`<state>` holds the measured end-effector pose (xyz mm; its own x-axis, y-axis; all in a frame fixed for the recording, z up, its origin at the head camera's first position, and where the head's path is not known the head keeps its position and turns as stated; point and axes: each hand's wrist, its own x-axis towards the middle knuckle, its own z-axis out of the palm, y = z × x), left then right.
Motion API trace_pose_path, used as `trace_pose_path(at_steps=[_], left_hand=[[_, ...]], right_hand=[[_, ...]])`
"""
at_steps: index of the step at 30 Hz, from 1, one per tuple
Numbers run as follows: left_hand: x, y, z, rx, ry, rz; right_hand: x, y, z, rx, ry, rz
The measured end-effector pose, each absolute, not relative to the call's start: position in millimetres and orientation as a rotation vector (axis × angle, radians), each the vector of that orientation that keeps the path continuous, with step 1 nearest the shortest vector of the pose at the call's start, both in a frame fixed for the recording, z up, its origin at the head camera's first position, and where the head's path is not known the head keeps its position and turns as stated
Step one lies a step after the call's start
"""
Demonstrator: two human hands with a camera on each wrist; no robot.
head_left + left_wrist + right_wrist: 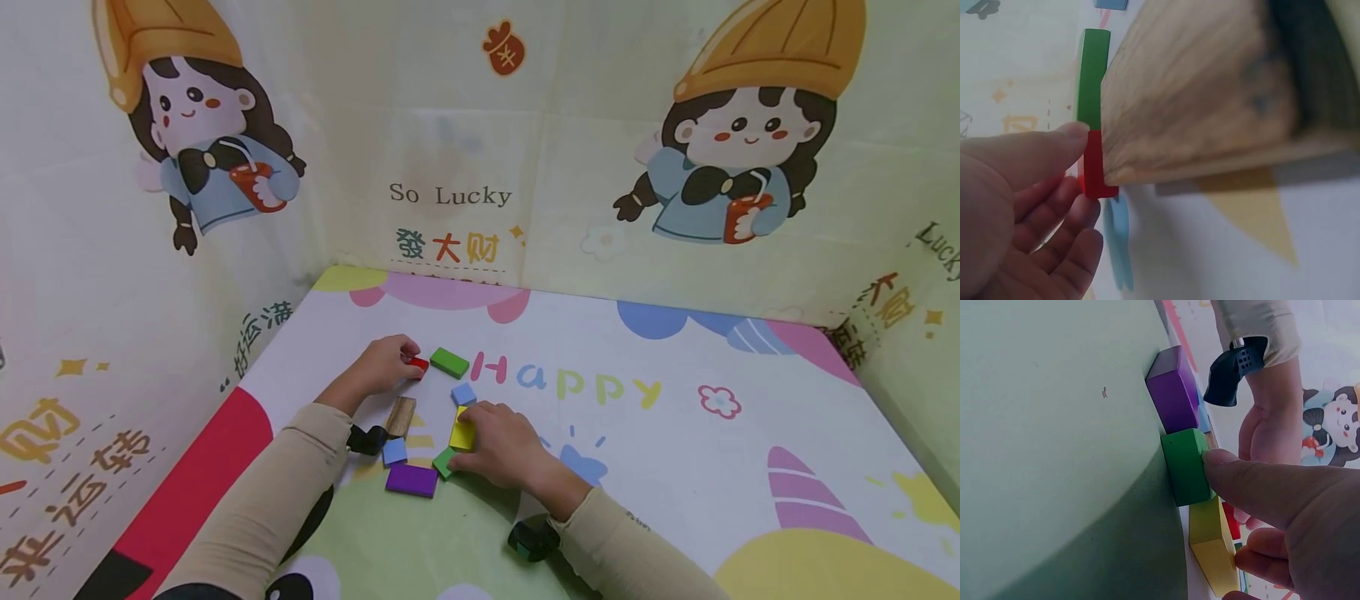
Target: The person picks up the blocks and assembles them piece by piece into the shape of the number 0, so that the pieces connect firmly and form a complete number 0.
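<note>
My left hand (381,364) pinches a red block (419,364) between thumb and fingers. In the left wrist view, the red block (1094,164) stands end to end with a green block (1092,78). My right hand (507,443) lies over the right side of a rough ring of blocks. Its thumb touches a smaller green block (1184,467); its other fingers are at a yellow block (461,435). A light blue block (463,394) sits above the yellow one. Purple (411,481), blue (393,452) and wood-grain (402,415) blocks form the near and left sides.
The blocks lie on a printed tabletop (660,467) with "Happy" lettering. Printed cloth walls (570,150) rise behind and at both sides. A black wrist camera (534,540) hangs under the right wrist, another (367,440) under the left, near the wood-grain block.
</note>
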<state>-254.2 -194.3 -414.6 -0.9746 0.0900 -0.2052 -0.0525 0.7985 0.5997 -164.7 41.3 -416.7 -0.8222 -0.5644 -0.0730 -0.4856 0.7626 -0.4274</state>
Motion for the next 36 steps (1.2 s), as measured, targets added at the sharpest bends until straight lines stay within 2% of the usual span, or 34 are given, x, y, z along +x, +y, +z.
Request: trace_pose_path(at_steps=[36], left_hand=[[-236.7,-194.4,-411.7,0.107,2.667,0.945]], right_hand=[[-164.8,43.0,-417.1,-0.842,2.758,-0.608]])
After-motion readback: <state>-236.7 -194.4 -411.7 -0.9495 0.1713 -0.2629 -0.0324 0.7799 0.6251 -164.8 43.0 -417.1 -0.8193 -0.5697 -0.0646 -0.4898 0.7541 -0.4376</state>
